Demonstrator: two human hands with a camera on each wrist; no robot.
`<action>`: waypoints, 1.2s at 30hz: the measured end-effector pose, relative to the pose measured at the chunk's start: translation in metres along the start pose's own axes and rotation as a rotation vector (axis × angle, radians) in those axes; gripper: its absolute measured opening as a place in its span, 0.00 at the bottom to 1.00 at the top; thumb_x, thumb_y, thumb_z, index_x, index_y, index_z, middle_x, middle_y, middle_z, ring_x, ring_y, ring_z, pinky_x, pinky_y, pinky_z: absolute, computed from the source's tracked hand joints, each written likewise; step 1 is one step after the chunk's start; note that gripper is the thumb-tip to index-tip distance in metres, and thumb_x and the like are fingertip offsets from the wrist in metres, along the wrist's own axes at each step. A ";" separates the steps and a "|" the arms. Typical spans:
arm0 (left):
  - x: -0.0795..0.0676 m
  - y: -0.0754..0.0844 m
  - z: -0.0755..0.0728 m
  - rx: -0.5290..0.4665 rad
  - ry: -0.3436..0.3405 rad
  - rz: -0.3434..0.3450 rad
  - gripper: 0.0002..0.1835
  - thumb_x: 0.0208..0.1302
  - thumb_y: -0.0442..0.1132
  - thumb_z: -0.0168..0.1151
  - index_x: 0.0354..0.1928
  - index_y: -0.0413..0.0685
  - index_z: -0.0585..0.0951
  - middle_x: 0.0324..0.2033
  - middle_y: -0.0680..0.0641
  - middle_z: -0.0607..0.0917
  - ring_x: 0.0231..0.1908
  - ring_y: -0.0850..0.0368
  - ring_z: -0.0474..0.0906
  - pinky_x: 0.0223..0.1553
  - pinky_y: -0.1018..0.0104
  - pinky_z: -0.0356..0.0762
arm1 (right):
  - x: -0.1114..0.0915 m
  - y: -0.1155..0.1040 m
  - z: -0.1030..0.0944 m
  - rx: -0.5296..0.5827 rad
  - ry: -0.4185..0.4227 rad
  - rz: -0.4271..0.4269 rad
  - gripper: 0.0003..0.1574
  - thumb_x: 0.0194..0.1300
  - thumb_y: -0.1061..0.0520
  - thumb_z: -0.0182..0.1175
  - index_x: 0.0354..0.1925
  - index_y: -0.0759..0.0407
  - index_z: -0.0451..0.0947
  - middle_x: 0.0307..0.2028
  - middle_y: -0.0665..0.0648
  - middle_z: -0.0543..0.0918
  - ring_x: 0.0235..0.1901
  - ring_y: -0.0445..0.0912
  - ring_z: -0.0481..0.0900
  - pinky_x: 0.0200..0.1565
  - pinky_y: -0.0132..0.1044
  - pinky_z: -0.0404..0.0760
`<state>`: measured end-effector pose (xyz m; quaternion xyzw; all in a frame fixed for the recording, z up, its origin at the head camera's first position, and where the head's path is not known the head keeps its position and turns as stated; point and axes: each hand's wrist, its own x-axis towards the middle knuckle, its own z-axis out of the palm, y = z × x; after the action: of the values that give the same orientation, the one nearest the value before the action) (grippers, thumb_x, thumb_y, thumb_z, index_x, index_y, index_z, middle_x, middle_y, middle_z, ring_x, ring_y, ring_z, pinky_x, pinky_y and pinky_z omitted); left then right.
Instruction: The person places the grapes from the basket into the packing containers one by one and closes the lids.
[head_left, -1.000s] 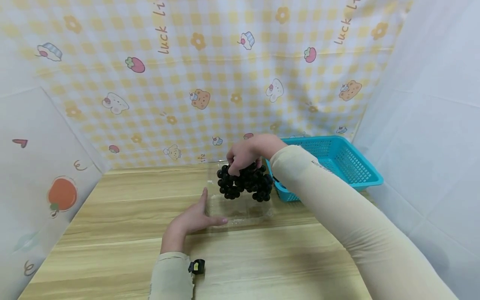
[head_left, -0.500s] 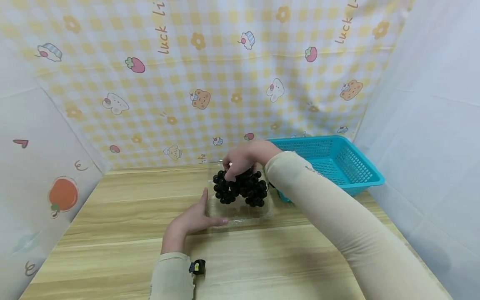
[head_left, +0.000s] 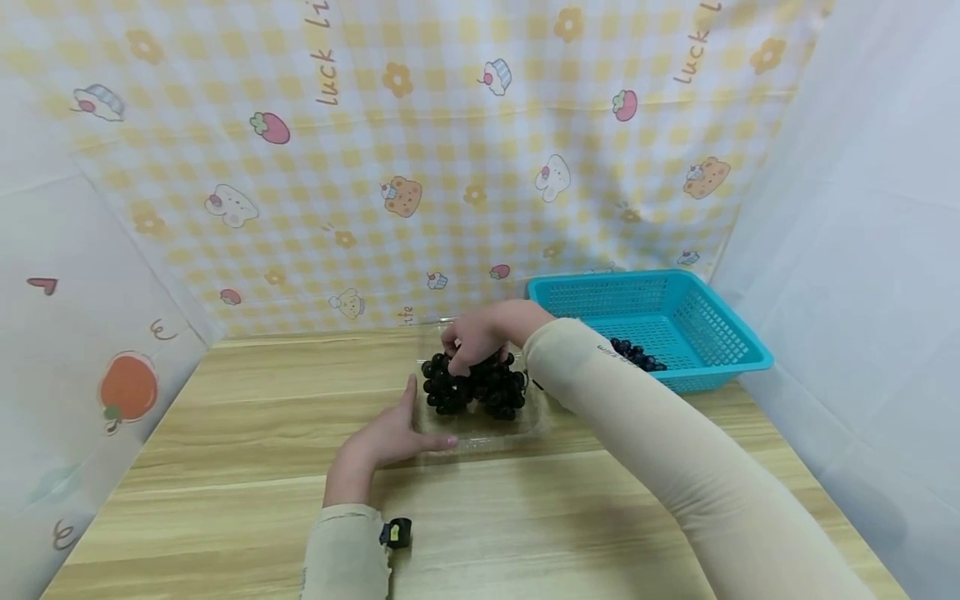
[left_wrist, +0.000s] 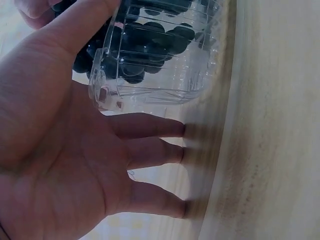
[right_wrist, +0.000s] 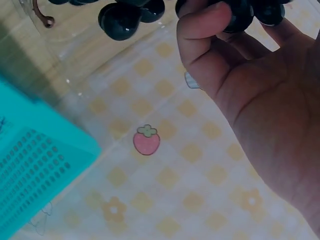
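A bunch of dark grapes [head_left: 491,392] sits low in a clear plastic box [head_left: 480,446] at mid-table in the head view. From above, my right hand [head_left: 480,337] grips the bunch with curled fingers; in the right wrist view its thumb lies against the dark grapes [right_wrist: 120,21]. My left hand [head_left: 386,433] is at the box's near left corner, thumb along the front edge and fingers spread. The left wrist view has these straight fingers [left_wrist: 155,197] with their tips down on the table, and grapes showing through the clear wall [left_wrist: 155,92].
A turquoise perforated basket [head_left: 731,333] stands to the right of the box, holding more dark grapes [head_left: 636,354] partly hidden by my right sleeve [head_left: 637,417]. A yellow checked cloth [head_left: 337,183] hangs behind the wooden table [head_left: 247,442].
My right hand has lowered the grapes into the box, moving slightly left and toward me. Grapes in the basket have come into view beside the sleeve. The left hand stays put.
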<state>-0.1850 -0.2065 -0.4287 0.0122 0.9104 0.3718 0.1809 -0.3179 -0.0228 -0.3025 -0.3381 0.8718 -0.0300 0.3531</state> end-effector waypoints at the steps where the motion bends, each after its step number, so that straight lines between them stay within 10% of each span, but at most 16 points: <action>1: 0.000 0.000 0.000 0.002 -0.002 -0.001 0.77 0.56 0.69 0.77 0.86 0.48 0.30 0.81 0.29 0.58 0.78 0.28 0.62 0.77 0.32 0.64 | 0.001 0.001 0.001 0.004 0.000 -0.005 0.11 0.74 0.43 0.58 0.44 0.47 0.75 0.52 0.53 0.76 0.45 0.46 0.76 0.49 0.52 0.91; 16: 0.006 0.002 0.002 -0.010 -0.015 0.005 0.79 0.55 0.72 0.76 0.86 0.50 0.28 0.82 0.31 0.60 0.79 0.33 0.64 0.76 0.35 0.67 | 0.015 0.003 0.021 -0.131 0.101 -0.023 0.15 0.78 0.40 0.59 0.55 0.44 0.76 0.50 0.49 0.80 0.45 0.46 0.79 0.52 0.47 0.83; 24: 0.005 0.001 0.000 0.024 0.003 -0.001 0.78 0.55 0.72 0.75 0.86 0.49 0.29 0.80 0.29 0.62 0.78 0.31 0.65 0.76 0.33 0.67 | 0.006 0.005 0.045 -0.289 0.236 0.093 0.60 0.68 0.29 0.68 0.85 0.43 0.52 0.82 0.62 0.63 0.78 0.59 0.68 0.76 0.58 0.72; 36: 0.005 0.001 0.001 0.038 0.012 0.005 0.78 0.55 0.73 0.75 0.86 0.47 0.29 0.80 0.28 0.63 0.77 0.30 0.66 0.76 0.33 0.67 | 0.009 0.023 0.093 -0.328 0.288 0.162 0.79 0.57 0.23 0.73 0.87 0.46 0.39 0.70 0.63 0.78 0.64 0.54 0.83 0.65 0.52 0.84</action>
<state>-0.1896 -0.2045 -0.4301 0.0158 0.9184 0.3549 0.1740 -0.2772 0.0067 -0.3841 -0.3122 0.9307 0.0923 0.1666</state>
